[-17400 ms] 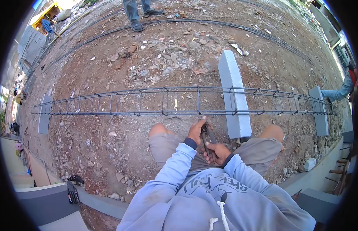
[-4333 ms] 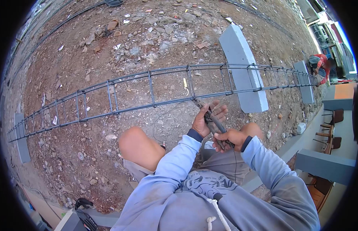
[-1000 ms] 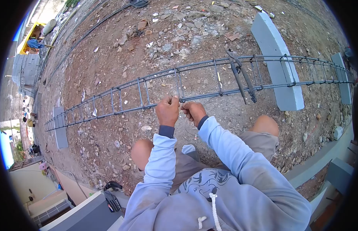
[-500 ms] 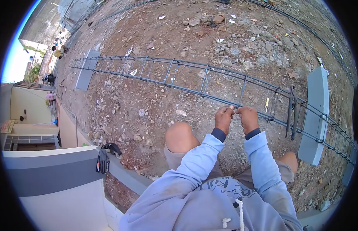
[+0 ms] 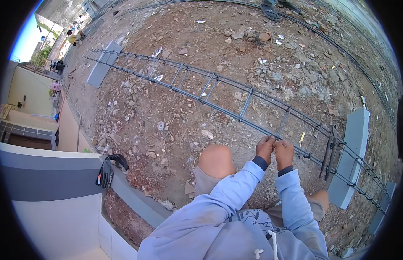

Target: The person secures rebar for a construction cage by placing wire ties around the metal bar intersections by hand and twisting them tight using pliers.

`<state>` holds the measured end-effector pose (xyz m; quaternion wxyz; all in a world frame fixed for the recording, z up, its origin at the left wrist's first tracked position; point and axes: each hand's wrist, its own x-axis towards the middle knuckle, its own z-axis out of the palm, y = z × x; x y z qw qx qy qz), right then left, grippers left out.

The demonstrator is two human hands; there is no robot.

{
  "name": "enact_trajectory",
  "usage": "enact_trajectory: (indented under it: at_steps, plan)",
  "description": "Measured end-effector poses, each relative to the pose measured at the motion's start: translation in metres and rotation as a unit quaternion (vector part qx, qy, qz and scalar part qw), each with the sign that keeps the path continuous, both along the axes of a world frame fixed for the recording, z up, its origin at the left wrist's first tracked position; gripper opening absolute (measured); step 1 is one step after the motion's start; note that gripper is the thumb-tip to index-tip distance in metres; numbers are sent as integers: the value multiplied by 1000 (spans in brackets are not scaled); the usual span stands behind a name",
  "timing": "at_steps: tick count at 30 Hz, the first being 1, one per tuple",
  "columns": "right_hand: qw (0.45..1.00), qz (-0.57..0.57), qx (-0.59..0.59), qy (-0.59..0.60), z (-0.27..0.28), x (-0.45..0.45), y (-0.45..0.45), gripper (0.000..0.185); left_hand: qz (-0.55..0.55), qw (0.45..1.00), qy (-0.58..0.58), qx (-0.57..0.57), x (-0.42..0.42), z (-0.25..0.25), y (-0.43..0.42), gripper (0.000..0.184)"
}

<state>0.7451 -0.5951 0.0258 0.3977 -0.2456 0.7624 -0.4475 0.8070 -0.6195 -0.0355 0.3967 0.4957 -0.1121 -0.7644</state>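
A long rebar cage [image 5: 246, 104], made of thin steel bars with rectangular stirrups, stretches across in front of me. My left hand [image 5: 265, 148] and my right hand [image 5: 283, 154] meet at its near lower bar, close to a stirrup. Both have their fingers pinched together, almost touching each other. Whatever lies between the fingertips is too small to make out. To the right of my hands, a dark long-handled tool [image 5: 330, 151] rests across the cage.
Grey blocks support the cage: one at the right [image 5: 357, 130], one at the far left [image 5: 97, 73]. Rubble covers the ground. Dark gloves [image 5: 105, 174] lie on the low wall at left. A person's foot [image 5: 270, 11] shows at the top; another person [image 5: 72, 39] crouches far off.
My view has shifted, so the cage appears more steeply slanted. Both hands stay at the near bar, fingers now closer together. A person's feet have come into view at the top.
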Motion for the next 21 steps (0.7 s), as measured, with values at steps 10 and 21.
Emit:
enact_trajectory:
  at_steps: [10, 21]
  plan:
    - [997, 45, 22, 63, -1, -6, 2, 17, 2, 999, 14, 45, 5, 33, -6, 10]
    - [999, 33, 10, -12, -5, -7, 6, 16, -5, 968, 239, 74, 5, 34, -18, 18]
